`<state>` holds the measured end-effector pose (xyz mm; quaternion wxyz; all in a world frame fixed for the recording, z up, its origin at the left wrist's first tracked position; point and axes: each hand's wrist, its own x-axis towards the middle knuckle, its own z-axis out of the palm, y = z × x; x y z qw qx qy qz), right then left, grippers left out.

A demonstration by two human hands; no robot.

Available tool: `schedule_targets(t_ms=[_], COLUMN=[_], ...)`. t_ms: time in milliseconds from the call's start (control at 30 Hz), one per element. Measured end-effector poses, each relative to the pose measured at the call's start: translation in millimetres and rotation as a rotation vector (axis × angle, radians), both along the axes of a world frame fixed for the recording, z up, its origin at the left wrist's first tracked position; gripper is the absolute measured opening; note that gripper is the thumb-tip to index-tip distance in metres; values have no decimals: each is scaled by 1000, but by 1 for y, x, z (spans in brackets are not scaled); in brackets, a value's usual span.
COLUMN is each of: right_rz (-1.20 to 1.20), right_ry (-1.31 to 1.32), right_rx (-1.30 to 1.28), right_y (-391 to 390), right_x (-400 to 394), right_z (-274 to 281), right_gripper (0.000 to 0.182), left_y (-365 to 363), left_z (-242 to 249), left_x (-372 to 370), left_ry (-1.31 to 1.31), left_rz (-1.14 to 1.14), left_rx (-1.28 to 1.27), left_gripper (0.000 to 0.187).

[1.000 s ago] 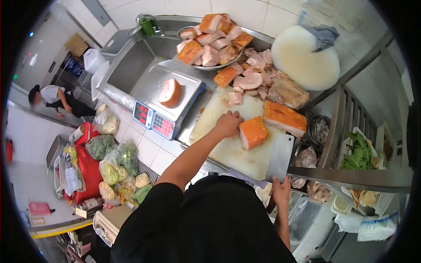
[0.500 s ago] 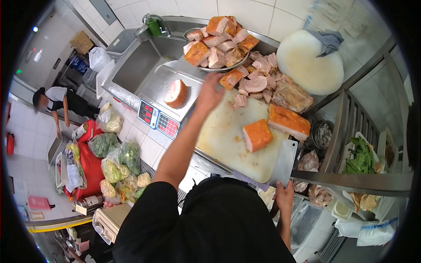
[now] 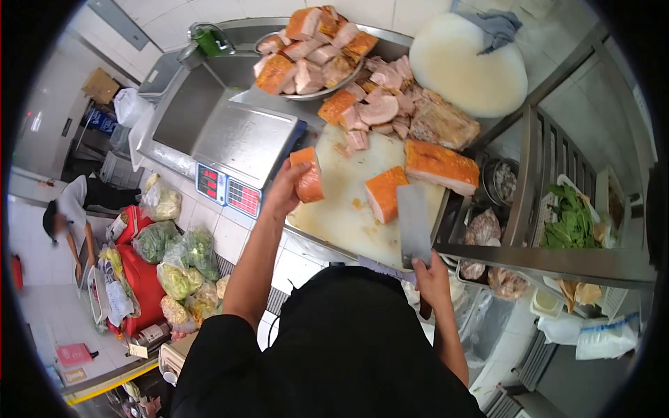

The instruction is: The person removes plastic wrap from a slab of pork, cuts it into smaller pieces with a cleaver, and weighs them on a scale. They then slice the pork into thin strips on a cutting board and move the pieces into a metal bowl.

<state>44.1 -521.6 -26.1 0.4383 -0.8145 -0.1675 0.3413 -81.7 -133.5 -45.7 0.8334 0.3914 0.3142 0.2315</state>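
Left hand [image 3: 282,189] gripping pork piece [image 3: 307,177] at left edge of cutting board [image 3: 334,216], right hand [image 3: 433,279] clasping cleaver [image 3: 414,224] at its right side, digital scale [image 3: 244,139] to its left.

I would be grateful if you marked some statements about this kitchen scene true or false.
1. The left hand holds an orange-skinned chunk of meat. True.
2. The right hand holds a green bottle. False: it holds a grey metal cleaver.
3. A crumpled grey cloth hangs over the tap. False: it lies on the round cream-coloured board.
4. Cut meat is heaped in a round metal bowl. True.
5. The co-worker stands at the right edge of the picture. False: they are at the left.
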Motion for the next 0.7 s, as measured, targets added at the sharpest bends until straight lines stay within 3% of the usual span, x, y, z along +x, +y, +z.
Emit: schedule_targets(t_ms=[67, 100, 133, 200, 267, 333, 467, 633, 700], right_rz=[41, 97, 94, 191, 198, 253, 302, 358, 367], right_ry=[-25, -53, -47, -210, -183, -182, -130, -167, -163], right_rx=[-70, -121, -136, -136, -165, -238, -284, -298, -289], right_y=[5, 5, 3, 7, 9, 14, 19, 20, 22], right_x=[0, -1, -2, -3, -7, -8, -9, -10, -10], right_z=[3, 3, 0, -3, 12, 20, 33, 29, 28], right_gripper=[40, 43, 43, 38, 43, 41, 39, 34, 33], left_y=[-30, -32, -34, -30, -23, -16, 0, -10, -22], left_z=[-24, -54, -61, -68, -73, -72, -56, -29, -25], left_x=[5, 1, -5, -14, -19, -20, -25, -18, -9], left_ry=[5, 331, 335, 804, 750, 575, 496, 516, 818], left_rz=[4, -38, -46, -155, -163, -22, 124, -76, -125], left_rx=[5, 312, 298, 1134, 1062, 775, 543, 661, 1057], left_gripper=[47, 51, 51, 51, 44, 41, 32, 31, 44])
